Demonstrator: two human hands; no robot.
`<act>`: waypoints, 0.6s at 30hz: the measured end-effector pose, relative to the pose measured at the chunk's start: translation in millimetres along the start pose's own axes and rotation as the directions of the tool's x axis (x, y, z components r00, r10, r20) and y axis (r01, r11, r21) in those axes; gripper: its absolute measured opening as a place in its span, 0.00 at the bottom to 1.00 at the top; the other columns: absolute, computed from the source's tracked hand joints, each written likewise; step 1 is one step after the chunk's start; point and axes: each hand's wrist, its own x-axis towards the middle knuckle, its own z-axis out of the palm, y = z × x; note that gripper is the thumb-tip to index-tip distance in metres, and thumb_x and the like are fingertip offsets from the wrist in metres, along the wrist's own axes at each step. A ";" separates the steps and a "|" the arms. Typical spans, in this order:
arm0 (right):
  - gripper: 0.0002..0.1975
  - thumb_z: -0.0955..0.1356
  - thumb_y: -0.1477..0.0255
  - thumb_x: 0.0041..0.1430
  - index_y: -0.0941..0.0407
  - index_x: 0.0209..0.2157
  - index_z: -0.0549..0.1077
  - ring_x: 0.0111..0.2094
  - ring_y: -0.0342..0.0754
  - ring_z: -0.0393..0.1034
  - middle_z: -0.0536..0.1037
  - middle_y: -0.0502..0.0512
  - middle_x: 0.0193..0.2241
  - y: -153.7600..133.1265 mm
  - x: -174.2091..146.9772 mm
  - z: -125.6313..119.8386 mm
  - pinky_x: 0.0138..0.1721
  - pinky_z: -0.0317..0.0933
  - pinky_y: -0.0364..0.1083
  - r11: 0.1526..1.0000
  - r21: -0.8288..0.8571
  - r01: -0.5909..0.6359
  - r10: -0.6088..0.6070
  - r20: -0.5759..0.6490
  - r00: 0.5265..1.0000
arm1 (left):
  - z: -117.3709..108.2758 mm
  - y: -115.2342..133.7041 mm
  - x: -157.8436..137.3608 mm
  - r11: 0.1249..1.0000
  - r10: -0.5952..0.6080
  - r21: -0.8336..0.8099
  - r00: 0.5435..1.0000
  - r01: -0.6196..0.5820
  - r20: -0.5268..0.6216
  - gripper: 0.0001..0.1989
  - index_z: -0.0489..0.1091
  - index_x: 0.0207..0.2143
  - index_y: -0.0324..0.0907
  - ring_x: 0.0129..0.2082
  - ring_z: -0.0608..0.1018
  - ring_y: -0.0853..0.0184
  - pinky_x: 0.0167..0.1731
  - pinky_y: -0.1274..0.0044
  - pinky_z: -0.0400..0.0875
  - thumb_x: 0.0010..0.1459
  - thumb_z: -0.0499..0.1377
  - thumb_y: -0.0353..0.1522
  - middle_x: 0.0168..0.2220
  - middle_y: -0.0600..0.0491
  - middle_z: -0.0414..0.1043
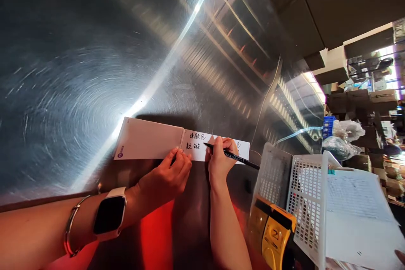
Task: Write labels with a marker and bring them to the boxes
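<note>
A black pen (242, 160) sits in my right hand (220, 160), its tip over a white paper sheet (209, 157) with handwritten black characters. My fingers cover part of the writing. My left hand (173, 171) pinches the lower edge of the paper where it meets a notepad (148, 139) folded open to the left. The pad's cover is pale with a small purple logo at its lower left corner. Both hands rest at the near edge of the metal table. My left wrist bears a smartwatch and a bangle.
A shiny scratched metal tabletop (79, 71) stretches ahead. To the right stand a white plastic basket (308, 202), a yellow-and-black device (274, 234) and written paper sheets (357, 215). Farther right are cardboard boxes (357, 101), plastic bags (340, 152) and a blue crate (328, 127).
</note>
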 end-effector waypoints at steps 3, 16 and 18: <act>0.20 0.69 0.70 0.53 0.54 0.18 0.52 0.15 0.37 0.55 0.58 0.41 0.16 -0.6 2.1 -0.1 0.16 0.55 0.39 1.000 -0.021 -0.001 0.002 0.049 0.999 | 0.0 -0.3 0.3 1.000 -0.002 0.003 1.000 0.002 -0.009 0.18 0.75 0.47 0.28 0.42 0.79 0.59 0.48 0.68 0.76 0.61 0.49 0.22 0.39 0.44 0.78; 0.20 0.68 0.73 0.53 0.54 0.18 0.51 0.17 0.37 0.53 0.58 0.41 0.16 5.5 4.3 -4.0 0.19 0.52 0.40 0.996 -0.045 0.077 -0.076 0.023 0.997 | 0.0 -0.5 -0.3 1.000 0.000 0.021 1.000 0.000 -0.007 0.16 0.75 0.48 0.29 0.42 0.79 0.60 0.47 0.69 0.77 0.61 0.52 0.23 0.40 0.45 0.78; 0.19 0.68 0.73 0.52 0.54 0.18 0.52 0.18 0.37 0.53 0.58 0.41 0.16 4.7 4.5 -3.8 0.20 0.52 0.40 0.992 -0.070 0.103 -0.101 0.027 0.995 | 0.6 -0.4 -0.3 1.000 -0.004 0.011 1.000 0.004 -0.017 0.16 0.75 0.47 0.29 0.42 0.79 0.60 0.47 0.69 0.77 0.61 0.52 0.22 0.39 0.45 0.78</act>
